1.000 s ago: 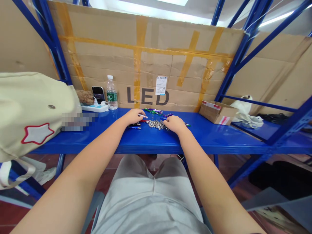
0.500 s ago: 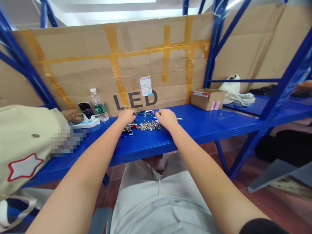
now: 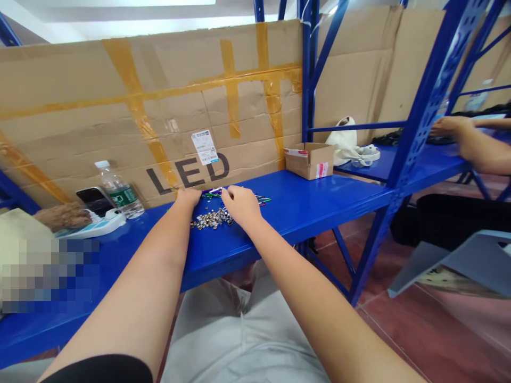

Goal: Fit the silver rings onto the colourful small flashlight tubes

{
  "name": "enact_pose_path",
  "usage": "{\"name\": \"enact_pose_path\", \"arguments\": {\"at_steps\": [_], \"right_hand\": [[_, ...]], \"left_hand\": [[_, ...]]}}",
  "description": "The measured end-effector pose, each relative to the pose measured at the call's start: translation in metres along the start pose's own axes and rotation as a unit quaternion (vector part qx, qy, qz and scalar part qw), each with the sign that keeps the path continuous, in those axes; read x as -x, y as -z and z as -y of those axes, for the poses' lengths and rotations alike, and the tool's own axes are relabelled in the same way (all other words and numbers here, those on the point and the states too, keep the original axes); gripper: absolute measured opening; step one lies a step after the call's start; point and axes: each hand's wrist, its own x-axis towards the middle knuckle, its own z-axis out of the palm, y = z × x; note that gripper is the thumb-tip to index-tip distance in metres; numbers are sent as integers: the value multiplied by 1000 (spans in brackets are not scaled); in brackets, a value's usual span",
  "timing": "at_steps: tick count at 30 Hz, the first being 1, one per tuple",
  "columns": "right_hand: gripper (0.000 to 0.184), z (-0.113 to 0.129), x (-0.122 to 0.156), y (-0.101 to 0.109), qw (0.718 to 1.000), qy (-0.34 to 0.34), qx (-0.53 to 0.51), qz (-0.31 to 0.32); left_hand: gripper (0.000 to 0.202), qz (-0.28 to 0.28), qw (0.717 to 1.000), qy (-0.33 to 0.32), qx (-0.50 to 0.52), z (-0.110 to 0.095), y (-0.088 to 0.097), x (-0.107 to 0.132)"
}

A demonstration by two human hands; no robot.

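Note:
A pile of small silvery metal pieces [image 3: 211,218] lies on the blue shelf [image 3: 319,199]. Behind it lie several thin coloured pen-like sticks [image 3: 215,191]. My left hand [image 3: 187,198] rests at the pile's left rear with its fingers curled under; what they hold is hidden. My right hand [image 3: 239,205] sits on the pile's right side, fingers bent down onto the pieces.
A taped cardboard sheet marked LED [image 3: 167,106] stands behind the shelf. A water bottle [image 3: 117,191], a phone [image 3: 93,199] and a power strip [image 3: 91,227] sit at left. A small cardboard box [image 3: 310,159] stands at right. Another person's arm [image 3: 475,141] reaches over the neighbouring shelf.
The camera has swung to the right, so the bag at left has slid out of view and another person's arm has appeared. Both hands stay at the pile.

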Motion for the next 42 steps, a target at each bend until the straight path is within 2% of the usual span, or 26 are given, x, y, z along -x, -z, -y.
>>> {"name": "enact_pose_path", "arguments": {"at_steps": [4, 8, 10, 13, 15, 18, 20, 23, 28, 34, 42], "right_hand": [[36, 1, 1, -4, 1000, 9, -17, 2], [34, 2, 0, -8, 1000, 24, 0, 13], [30, 5, -3, -11, 999, 37, 30, 14], [19, 9, -14, -19, 995, 66, 78, 8], [25, 12, -23, -27, 992, 81, 95, 21], [35, 16, -34, -41, 985, 135, 78, 78], [27, 17, -36, -48, 981, 148, 69, 106], [19, 17, -35, -52, 981, 151, 50, 110], [30, 13, -31, -49, 982, 133, 50, 127], [25, 11, -30, -57, 968, 169, 100, 155], [28, 13, -25, -54, 967, 127, 138, 173]], "left_hand": [[36, -10, 999, -32, -27, -1, 1, 6], [31, -15, 998, -52, -35, -5, 10, 17], [28, -45, 997, -54, -20, -1, 18, 27], [30, -148, 983, -70, 85, 9, 28, 50], [32, -202, 960, -91, 173, 17, 30, 70], [35, -240, 922, -114, 282, 23, 24, 100], [36, -239, 901, -117, 342, 24, 16, 115], [35, -229, 887, -118, 383, 21, 9, 125], [36, -222, 874, -131, 412, 16, 12, 126], [38, -228, 868, -116, 426, 17, 12, 129], [39, -232, 851, -128, 452, 8, 15, 132]]}}
